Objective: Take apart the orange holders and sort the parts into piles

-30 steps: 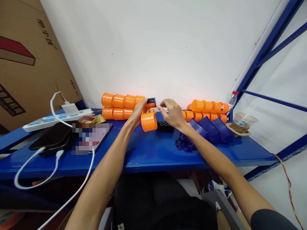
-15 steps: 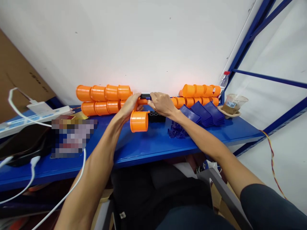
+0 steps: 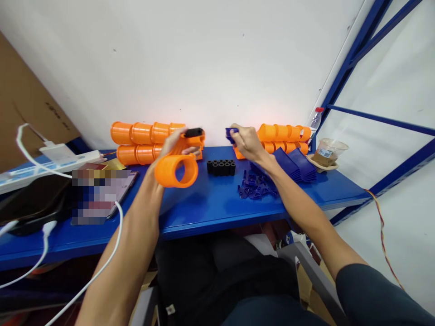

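Observation:
My left hand [image 3: 174, 141] is closed around an orange plastic part [image 3: 166, 173] with a round, open cup end facing toward me. A black piece [image 3: 193, 132] sits at the top of that part, just beyond my fingers. Over to the right, my right hand [image 3: 250, 144] pinches a small dark blue plastic piece [image 3: 231, 133], held apart from the orange part. Several short black tubes [image 3: 220, 168] stand grouped on the blue table between my hands. Below my right hand lies a loose pile of small blue plastic pieces [image 3: 255, 186].
Rows of orange cups [image 3: 142, 133] line the wall on the left, with more orange cups [image 3: 283, 132] on the right. Stacked blue plates [image 3: 292, 165], a drink cup [image 3: 328, 153] and a bottle [image 3: 315, 118] stand right. A phone [image 3: 129, 185], cables and a power strip [image 3: 50, 170] lie left.
My hands have moved apart from each other. The orange part has shifted left and turned its cup opening toward me, while my right hand has moved right with the small blue piece.

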### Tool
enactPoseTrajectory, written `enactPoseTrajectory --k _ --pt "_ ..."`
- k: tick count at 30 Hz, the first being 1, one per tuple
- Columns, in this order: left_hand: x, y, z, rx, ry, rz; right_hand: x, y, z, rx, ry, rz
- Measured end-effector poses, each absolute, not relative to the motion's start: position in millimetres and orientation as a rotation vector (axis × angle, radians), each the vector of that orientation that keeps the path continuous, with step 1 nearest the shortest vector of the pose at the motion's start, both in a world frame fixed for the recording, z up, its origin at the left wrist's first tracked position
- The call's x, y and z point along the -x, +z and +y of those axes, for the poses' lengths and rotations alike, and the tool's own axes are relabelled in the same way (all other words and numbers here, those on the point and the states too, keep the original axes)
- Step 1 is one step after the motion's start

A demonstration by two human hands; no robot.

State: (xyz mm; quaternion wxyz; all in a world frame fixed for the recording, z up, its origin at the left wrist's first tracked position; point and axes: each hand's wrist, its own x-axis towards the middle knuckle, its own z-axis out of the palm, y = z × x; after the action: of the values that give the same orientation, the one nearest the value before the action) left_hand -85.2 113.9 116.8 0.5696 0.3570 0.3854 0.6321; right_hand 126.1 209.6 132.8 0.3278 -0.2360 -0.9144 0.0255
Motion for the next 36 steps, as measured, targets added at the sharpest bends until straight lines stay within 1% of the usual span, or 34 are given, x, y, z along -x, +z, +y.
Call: enactPoseTrajectory --k 2,5,8,10,12,18,26,32,34,36 --pt "94 124 108 -0.794 1.652 0.825 -147 136 207 0.696 0.173 -2.235" --pt "102 123 112 -0.759 1.857 0.716 -184 133 197 0.791 0.222 -2.03" --pt "101 116 122 -0.77 1.859 0.709 -217 123 183 0.841 0.389 -1.995" --pt "97 113 126 -0.734 1.828 0.775 -232 115 174 0.899 0.583 -2.071" --pt "92 113 126 -0.691 1.814 0.836 -239 108 167 0.942 0.699 -2.188" --pt "88 112 125 -0.705 1.802 0.825 -223 92 154 1.122 0.558 -2.467" --pt "95 106 130 -0.654 1.725 0.786 -206 83 160 1.24 0.513 -2.644" --pt "96 99 134 -0.682 1.729 0.787 -206 97 154 1.394 0.283 -2.572" --pt "97 95 138 -0.714 1.706 0.812 -202 105 151 1.358 0.213 -2.515" --pt "97 90 142 -0.713 1.74 0.793 -192 110 150 1.218 0.185 -2.443"
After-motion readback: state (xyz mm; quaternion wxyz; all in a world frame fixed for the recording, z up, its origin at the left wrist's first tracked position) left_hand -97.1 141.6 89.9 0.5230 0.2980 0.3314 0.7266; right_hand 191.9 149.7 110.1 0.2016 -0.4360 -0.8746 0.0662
